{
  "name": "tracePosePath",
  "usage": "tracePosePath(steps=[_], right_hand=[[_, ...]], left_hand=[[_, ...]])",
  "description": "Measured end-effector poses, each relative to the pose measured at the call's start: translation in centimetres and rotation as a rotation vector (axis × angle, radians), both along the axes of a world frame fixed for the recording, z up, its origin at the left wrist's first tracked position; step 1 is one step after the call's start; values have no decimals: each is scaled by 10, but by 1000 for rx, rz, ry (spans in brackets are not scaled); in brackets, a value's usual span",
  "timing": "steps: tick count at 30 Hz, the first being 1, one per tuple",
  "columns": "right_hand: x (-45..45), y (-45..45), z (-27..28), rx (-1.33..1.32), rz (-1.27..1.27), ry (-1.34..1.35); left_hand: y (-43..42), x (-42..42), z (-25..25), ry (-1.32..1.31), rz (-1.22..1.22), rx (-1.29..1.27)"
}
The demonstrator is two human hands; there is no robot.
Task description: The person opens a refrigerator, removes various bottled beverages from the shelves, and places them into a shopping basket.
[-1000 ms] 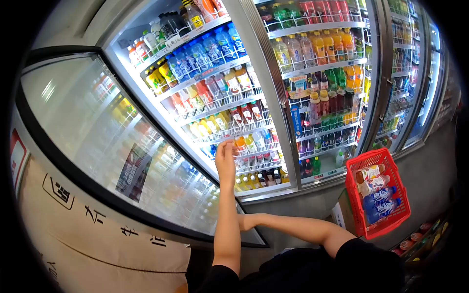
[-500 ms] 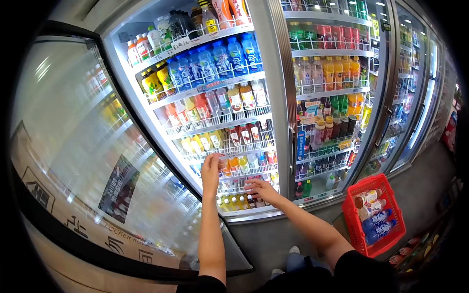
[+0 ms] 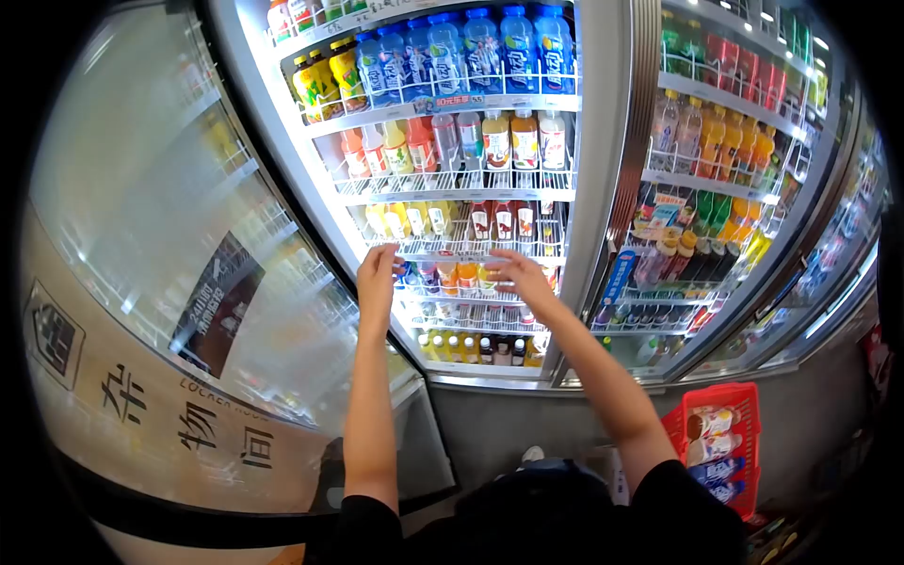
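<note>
Shelf rail (image 3: pixel 443 257), pale, is spanning the lit cooler (image 3: pixel 603 141), with orange bottles (image 3: pixel 468 273) standing below. Left hand (image 3: pixel 377 273) is curling at the rail's left end; whether it is gripping anything cannot be told. Right hand (image 3: pixel 523 282) is reaching toward the rail's right part, fingers loosely spread, apparently holding nothing. Judged handling: rail likely feeling stiff and cool, best taken near both ends; bottles probably weighing moderately, perhaps slick, best gripped round the body. Against half a second earlier, the right hand is standing higher, nearly level with the left.
</note>
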State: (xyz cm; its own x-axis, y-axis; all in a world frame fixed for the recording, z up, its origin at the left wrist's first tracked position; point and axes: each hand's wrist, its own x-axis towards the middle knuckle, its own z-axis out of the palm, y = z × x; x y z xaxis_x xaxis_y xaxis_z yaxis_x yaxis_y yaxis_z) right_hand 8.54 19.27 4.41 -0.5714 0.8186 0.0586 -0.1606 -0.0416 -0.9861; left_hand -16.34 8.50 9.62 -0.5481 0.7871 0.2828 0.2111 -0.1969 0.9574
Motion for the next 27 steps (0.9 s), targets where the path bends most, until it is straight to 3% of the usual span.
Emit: tracePosePath(steps=[5, 12, 17, 25, 27], right_hand=[[9, 37, 57, 165, -2, 49], [-4, 101, 123, 284, -113, 138], [-9, 141, 146, 414, -167, 198], [-62, 189, 176, 605, -248, 201], [-88, 216, 186, 838, -373, 225]], left_hand=[[51, 36, 62, 112, -109, 127], [151, 55, 116, 23, -205, 195], [186, 38, 130, -98, -156, 247], [203, -7, 144, 72, -139, 315], [204, -15, 158, 98, -146, 295]])
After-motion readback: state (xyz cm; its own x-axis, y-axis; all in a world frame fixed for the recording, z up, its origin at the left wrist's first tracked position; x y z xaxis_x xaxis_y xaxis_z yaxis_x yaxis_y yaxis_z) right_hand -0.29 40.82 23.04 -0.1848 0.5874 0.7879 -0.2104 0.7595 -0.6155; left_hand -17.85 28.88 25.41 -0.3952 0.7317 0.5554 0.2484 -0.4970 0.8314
